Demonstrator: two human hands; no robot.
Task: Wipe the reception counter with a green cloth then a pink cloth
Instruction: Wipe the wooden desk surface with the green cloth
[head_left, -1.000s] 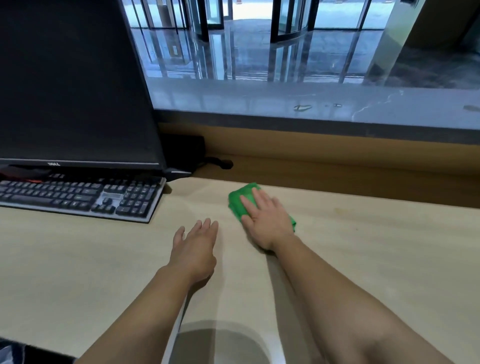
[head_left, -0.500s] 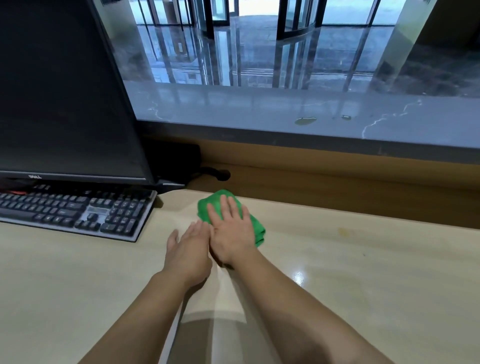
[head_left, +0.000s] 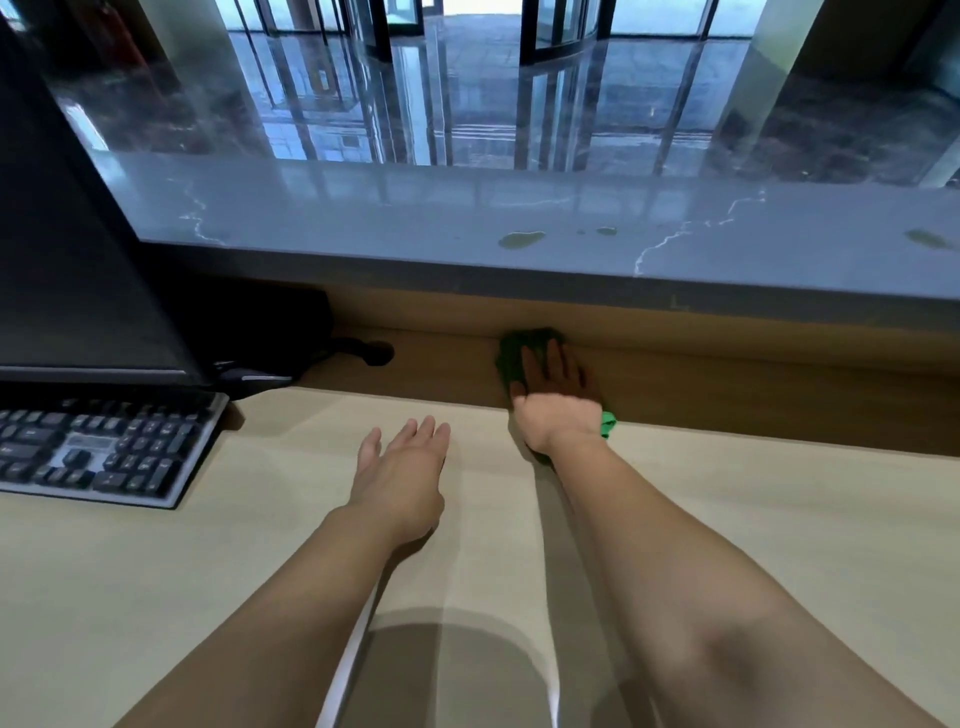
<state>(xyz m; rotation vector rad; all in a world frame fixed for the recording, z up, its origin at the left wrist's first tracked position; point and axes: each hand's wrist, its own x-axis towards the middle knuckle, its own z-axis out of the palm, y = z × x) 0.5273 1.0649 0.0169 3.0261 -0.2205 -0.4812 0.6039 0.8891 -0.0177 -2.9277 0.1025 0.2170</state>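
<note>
Against the back panel (head_left: 727, 395), green cloth (head_left: 511, 358) lies under right hand (head_left: 553, 402).

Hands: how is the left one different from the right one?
The right hand presses a green cloth; the left hand holds nothing. The right hand reaches farther back, into shadow; the left hand is nearer, in light. Both are spread flat.

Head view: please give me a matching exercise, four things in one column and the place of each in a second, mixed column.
1 green cloth
2 keyboard
3 left hand
4 puddle

A on the grey ledge
B under the right hand, at the back of the desk
C open over the desk
D in front of the monitor

Pairs: 1-B, 2-D, 3-C, 4-A
</note>
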